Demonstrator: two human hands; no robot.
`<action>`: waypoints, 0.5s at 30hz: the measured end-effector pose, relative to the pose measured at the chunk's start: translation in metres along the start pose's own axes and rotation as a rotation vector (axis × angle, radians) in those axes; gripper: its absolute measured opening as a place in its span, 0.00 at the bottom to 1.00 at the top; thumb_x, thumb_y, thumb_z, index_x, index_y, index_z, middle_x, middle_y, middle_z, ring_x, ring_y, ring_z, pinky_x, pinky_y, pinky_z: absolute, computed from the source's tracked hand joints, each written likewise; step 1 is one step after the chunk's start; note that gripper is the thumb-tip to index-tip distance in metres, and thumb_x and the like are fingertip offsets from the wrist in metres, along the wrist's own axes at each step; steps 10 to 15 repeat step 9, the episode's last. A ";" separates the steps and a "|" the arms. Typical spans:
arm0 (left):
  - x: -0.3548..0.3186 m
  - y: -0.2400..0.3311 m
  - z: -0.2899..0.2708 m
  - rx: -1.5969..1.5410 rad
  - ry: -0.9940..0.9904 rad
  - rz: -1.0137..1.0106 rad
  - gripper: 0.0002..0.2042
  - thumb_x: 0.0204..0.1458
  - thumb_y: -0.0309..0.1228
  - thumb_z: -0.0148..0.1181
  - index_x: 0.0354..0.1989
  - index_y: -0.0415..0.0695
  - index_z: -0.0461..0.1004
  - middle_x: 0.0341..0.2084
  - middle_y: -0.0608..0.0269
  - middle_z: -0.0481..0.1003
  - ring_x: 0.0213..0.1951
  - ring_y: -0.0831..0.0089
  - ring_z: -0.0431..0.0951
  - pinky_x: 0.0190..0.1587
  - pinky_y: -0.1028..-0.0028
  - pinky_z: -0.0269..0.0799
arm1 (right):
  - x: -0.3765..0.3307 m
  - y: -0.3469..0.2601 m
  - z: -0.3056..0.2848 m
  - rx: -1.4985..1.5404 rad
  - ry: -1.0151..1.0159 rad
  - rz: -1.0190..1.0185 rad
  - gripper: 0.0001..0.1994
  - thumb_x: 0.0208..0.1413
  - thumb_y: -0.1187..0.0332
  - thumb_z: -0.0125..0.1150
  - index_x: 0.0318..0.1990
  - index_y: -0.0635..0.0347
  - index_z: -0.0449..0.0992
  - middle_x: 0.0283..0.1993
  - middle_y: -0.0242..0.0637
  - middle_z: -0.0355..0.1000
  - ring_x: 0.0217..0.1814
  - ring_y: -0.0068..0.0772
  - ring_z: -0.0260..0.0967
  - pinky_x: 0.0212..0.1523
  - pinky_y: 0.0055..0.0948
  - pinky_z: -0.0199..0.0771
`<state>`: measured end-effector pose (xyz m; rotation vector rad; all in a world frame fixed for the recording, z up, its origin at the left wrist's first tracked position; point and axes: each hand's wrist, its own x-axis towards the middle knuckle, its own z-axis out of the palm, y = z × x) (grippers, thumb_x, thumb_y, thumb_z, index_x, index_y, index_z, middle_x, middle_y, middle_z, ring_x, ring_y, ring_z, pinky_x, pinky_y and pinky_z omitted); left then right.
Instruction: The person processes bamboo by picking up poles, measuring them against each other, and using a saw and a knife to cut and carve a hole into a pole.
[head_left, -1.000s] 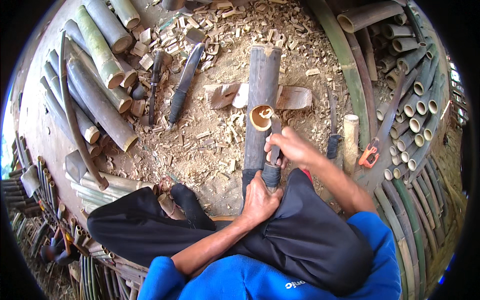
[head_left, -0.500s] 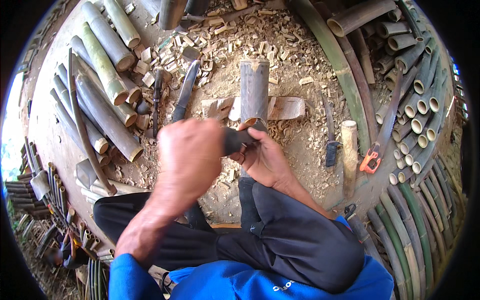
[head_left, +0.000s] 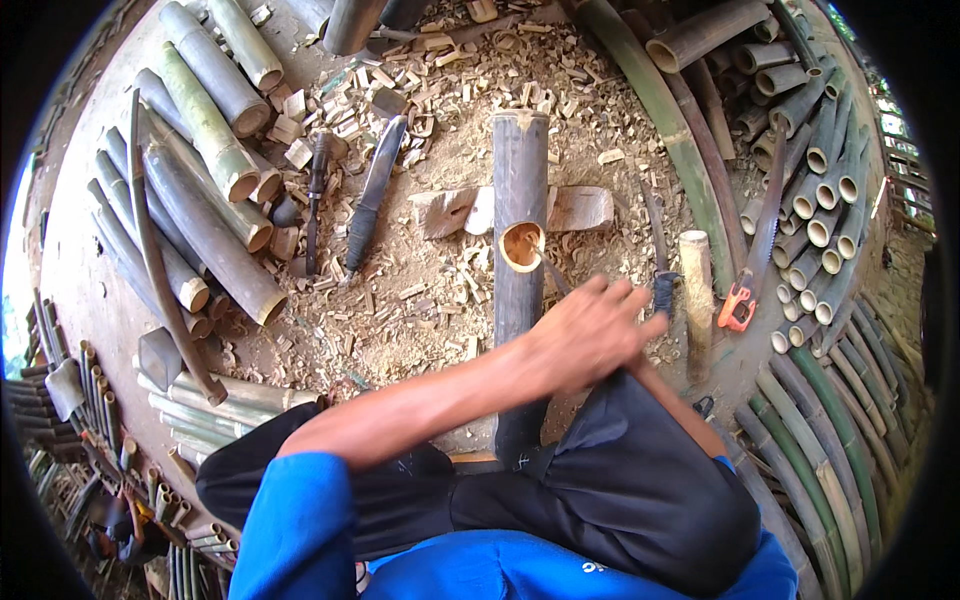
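A grey bamboo tube [head_left: 520,165] points away from me, with an oval opening cut in its upper side that shows pale inner wood. A thin-bladed carving tool [head_left: 554,274] reaches into this opening, its handle hidden by my hands. My left hand [head_left: 590,335], its arm crossing over to the right, is closed around the tool just right of the tube. Beneath it comes my right forearm [head_left: 668,405]; the right hand is mostly hidden behind the left. The tube lies across a pale wooden block [head_left: 582,209], its near end between my legs.
Left of the tube lie a black-handled knife [head_left: 375,195] and a dark chisel-like tool [head_left: 317,200]. To the right are another knife [head_left: 663,290], a short pale post [head_left: 696,300] and an orange-handled saw [head_left: 738,305]. Bamboo lengths [head_left: 205,230] are piled on both sides; wood chips litter the ground.
Both hands have moved right, off the tube, uncovering its opening. My left arm now crosses over my right one, and the blade shows between opening and hands. The view has shifted slightly.
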<state>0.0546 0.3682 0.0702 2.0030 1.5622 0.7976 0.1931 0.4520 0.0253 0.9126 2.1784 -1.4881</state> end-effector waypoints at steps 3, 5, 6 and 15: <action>0.038 -0.035 0.012 -0.050 -0.314 -0.335 0.28 0.49 0.23 0.62 0.61 0.49 0.68 0.56 0.41 0.69 0.56 0.50 0.78 0.52 0.57 0.78 | 0.032 -0.023 -0.034 -0.476 -0.009 -0.034 0.21 0.62 0.58 0.60 0.61 0.48 0.68 0.58 0.44 0.70 0.60 0.38 0.68 0.69 0.48 0.61; 0.040 -0.050 0.009 -0.158 -0.113 -0.310 0.30 0.50 0.23 0.62 0.65 0.51 0.65 0.60 0.38 0.66 0.59 0.48 0.75 0.54 0.54 0.78 | 0.046 -0.059 -0.067 -0.791 -0.122 -0.006 0.22 0.62 0.58 0.61 0.62 0.47 0.67 0.59 0.44 0.69 0.62 0.39 0.66 0.71 0.50 0.58; 0.036 -0.050 0.009 -0.266 0.084 -0.296 0.33 0.50 0.23 0.62 0.68 0.53 0.63 0.64 0.35 0.62 0.62 0.46 0.72 0.55 0.52 0.77 | 0.055 -0.078 -0.079 -0.938 -0.211 0.019 0.23 0.62 0.57 0.61 0.63 0.46 0.67 0.60 0.44 0.69 0.63 0.39 0.66 0.72 0.51 0.56; 0.026 -0.054 0.011 -0.217 0.534 -0.432 0.45 0.50 0.28 0.66 0.78 0.57 0.49 0.70 0.34 0.55 0.64 0.43 0.71 0.58 0.50 0.76 | 0.087 -0.120 -0.103 -1.201 -0.408 0.072 0.26 0.61 0.56 0.62 0.66 0.44 0.66 0.62 0.44 0.68 0.66 0.40 0.63 0.75 0.54 0.52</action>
